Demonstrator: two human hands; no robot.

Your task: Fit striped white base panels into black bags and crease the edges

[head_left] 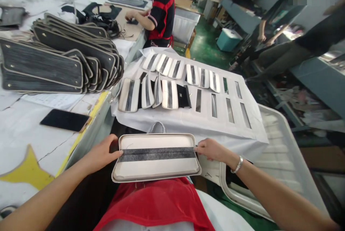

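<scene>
A cream rectangular piece with rounded corners (159,171) spans my lap, a dark strip running lengthwise along its middle. It looks like two panels joined at that strip. At its left end, my left hand (104,153) pinches the edge near the strip between thumb and fingers. The opposite end is held by my right hand (211,150), fingers closed at the strip's tip. Just beyond, similar cream pieces with dark strips (129,95) lie in rows on a white sheet (188,125), some tilted and overlapping. Slots are cut in the sheet's right part.
Dark grey panels (43,62) are stacked on the left table, behind a phone (64,120). A pale plastic bin (283,152) stands at the right. A co-worker in a red apron (161,12) works at the far table. Another person stands at the right bench.
</scene>
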